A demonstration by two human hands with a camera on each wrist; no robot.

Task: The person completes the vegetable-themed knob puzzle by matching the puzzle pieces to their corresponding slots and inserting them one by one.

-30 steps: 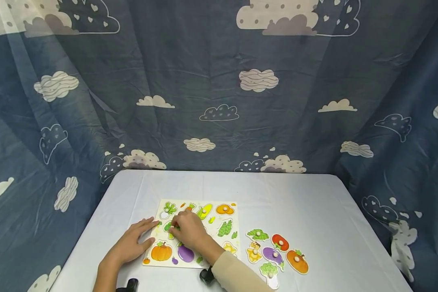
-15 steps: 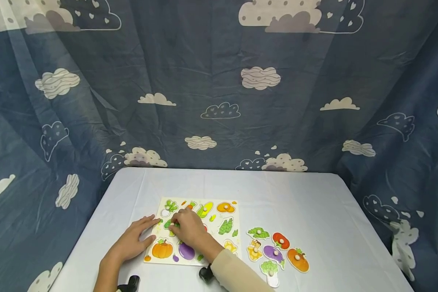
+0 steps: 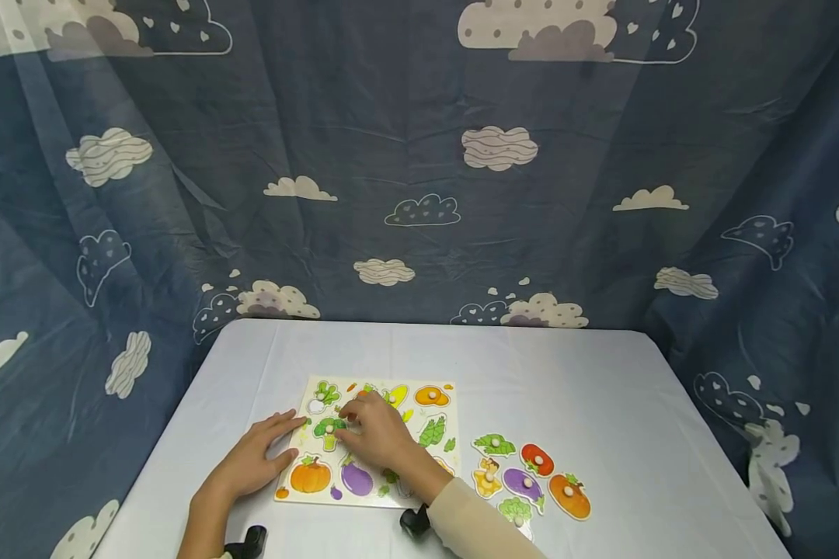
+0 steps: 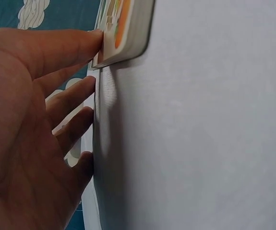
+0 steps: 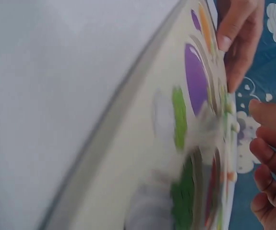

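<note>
One broccoli piece is seen midway along the left side of a vegetable board, which is laid on the white tabletop closer to its left edge than its right. Just beside the piece, the right hand is held over the board, its thumb and fingers loosely bent and apart — nothing is seen pinched between them. The board's left edge is touched by the left hand, its fingers extended and its thumb spread from them towards the near-left corner. That corner is filled by a pumpkin shape; beside it a purple eggplant shape is shown. Off the board's right edge, loose pieces are grouped: green, red, yellow, purple, orange — and a pale green one, partly covered by the right sleeve. Beyond the tabletop's far edge, a cloud-patterned curtain is hung.
</note>
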